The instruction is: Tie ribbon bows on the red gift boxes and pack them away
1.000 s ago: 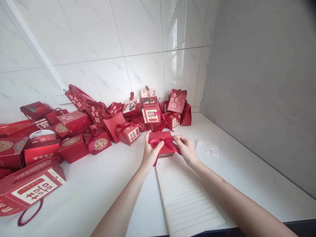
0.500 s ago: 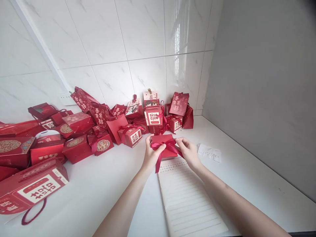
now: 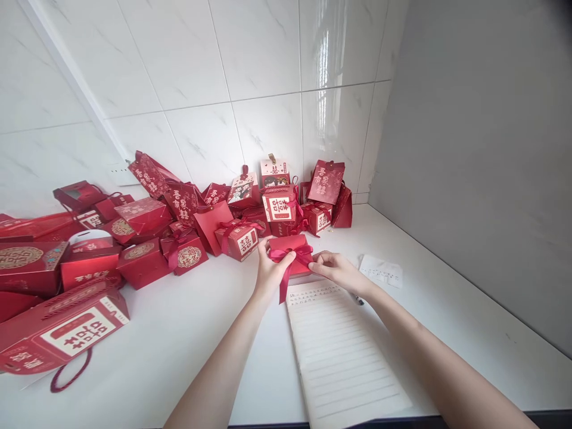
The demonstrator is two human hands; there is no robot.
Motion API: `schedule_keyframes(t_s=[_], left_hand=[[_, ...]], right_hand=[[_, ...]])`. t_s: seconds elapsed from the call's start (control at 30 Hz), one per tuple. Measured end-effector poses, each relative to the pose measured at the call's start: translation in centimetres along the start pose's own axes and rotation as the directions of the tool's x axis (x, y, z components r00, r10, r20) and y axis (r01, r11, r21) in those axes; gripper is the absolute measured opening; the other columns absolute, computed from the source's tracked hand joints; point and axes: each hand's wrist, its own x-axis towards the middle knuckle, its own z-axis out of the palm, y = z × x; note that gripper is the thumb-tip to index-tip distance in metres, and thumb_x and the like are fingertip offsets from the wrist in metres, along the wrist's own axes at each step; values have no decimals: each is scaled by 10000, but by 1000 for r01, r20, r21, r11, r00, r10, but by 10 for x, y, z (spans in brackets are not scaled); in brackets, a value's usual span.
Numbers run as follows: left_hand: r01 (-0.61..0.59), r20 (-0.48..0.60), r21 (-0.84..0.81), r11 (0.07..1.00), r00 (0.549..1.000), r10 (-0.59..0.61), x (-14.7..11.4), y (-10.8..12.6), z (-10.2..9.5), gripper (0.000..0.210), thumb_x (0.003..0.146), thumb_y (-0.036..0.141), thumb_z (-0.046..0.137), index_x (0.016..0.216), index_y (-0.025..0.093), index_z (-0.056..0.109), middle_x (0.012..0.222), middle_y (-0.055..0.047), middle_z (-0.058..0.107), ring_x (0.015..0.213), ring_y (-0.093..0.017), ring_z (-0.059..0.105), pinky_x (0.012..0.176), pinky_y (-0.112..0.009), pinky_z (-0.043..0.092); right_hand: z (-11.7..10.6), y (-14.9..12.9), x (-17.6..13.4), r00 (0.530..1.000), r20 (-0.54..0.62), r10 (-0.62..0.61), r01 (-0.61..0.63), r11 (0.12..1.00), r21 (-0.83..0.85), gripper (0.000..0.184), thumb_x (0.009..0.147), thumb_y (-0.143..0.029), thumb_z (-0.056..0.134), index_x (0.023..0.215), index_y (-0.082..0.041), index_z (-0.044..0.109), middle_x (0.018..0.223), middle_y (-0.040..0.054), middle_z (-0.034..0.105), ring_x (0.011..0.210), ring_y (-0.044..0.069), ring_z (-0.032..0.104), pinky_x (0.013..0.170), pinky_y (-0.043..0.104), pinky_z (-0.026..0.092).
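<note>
A small red gift box (image 3: 295, 242) sits at the top edge of an open lined notebook (image 3: 344, 357). Across its top lies a dark red ribbon (image 3: 285, 285) shaped into a bow, with one tail hanging down the front left. My left hand (image 3: 269, 275) grips the box's left side, its thumb pressed on the bow near the middle. On the right, my right hand (image 3: 336, 269) has thumb and fingertips closed on the bow's right part. Handwriting fills the notebook's top lines.
Many red gift boxes (image 3: 143, 262) crowd the left and back of the white table. A large red box (image 3: 67, 328) with a cord handle lies front left. A crumpled paper slip (image 3: 381, 271) is to the right, and a pen (image 3: 359, 300) peeks from under my right wrist.
My right hand has shifted slightly down and left along the ribbon's right side, fingers more curled. The left hand keeps its hold on the box. The view has tilted slightly.
</note>
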Motion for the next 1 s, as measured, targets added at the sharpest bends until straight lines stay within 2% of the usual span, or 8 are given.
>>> schedule_keyframes(t_s=[0.2,0.5,0.6,0.77,0.87,1.0], left_hand=[[-16,-12,-1,1000,1000,16,1,-3,0,588,659,247,721,1146,252,390,1156,-51,554,1007,-176,596,913,-327,450],[-42,-11,17,999,999,42,2,-5,0,586,668,233,714,1154,251,388,1167,-58,556,1020,-178,595,918,-332,454],[-17,-10,10,1000,1000,17,2,-4,0,580,666,242,716,1146,243,390,1143,-61,564,1014,-183,597,919,-341,452],[-18,-6,-2,1000,1000,18,1,-2,1,591,660,222,715,1149,247,383,1147,-55,561,1027,-172,589,918,-323,451],[15,-9,5,1000,1000,-15,1,-2,1,586,664,225,714,1148,243,386,1135,-52,562,1020,-167,590,930,-325,441],[-1,-16,16,1000,1000,1,2,-2,0,577,664,224,714,1143,246,393,1129,-47,559,1028,-165,582,940,-324,433]], right_hand=[[-4,0,2,996,83,-33,21,990,138,374,725,-478,619,560,-189,448,864,29,584,745,167,510,669,290,370],[-6,2,2,997,76,-20,10,992,130,318,712,-392,607,547,-178,440,1076,54,584,841,186,530,718,296,352],[-7,3,2,996,84,-13,1,990,142,319,713,-369,607,530,-173,433,1151,66,568,874,195,539,746,307,355],[-9,5,2,992,125,-33,4,975,224,305,702,-340,622,530,-167,438,1190,72,563,816,174,557,767,324,385],[-10,4,1,990,137,-27,-9,967,255,318,684,-327,642,511,-171,425,1202,75,564,916,204,567,814,337,407],[-11,3,0,990,142,-16,-27,954,300,315,663,-350,670,512,-169,460,1175,71,574,979,230,565,887,363,419]])
